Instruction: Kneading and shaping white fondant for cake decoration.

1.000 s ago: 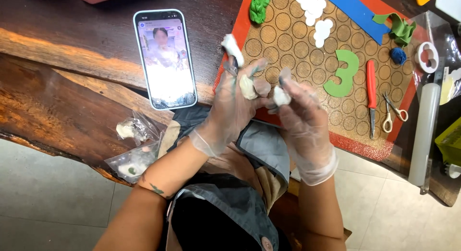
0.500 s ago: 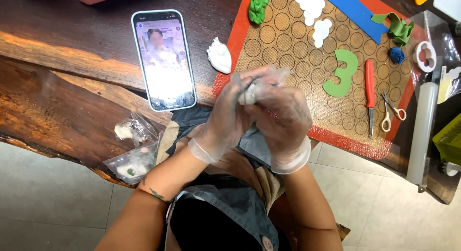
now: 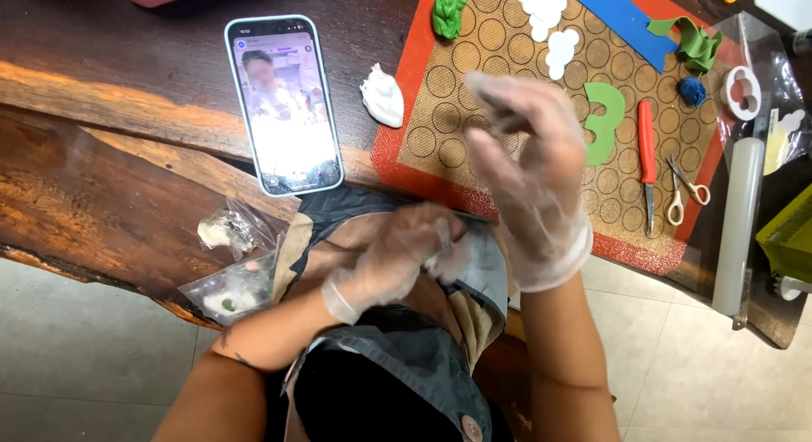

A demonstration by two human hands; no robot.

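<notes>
The right hand, in a clear thin glove, is raised above the brown baking mat with its fingers spread and blurred; I cannot tell whether it grips anything. The left hand, also gloved, sits lower, close to the apron at the counter edge, its fingers curled around what looks like a small pale lump of paste. Another white lump lies on the wood just left of the mat. A phone with a lit screen lies further left. A green number cutout, a red knife and small scissors rest on the mat.
</notes>
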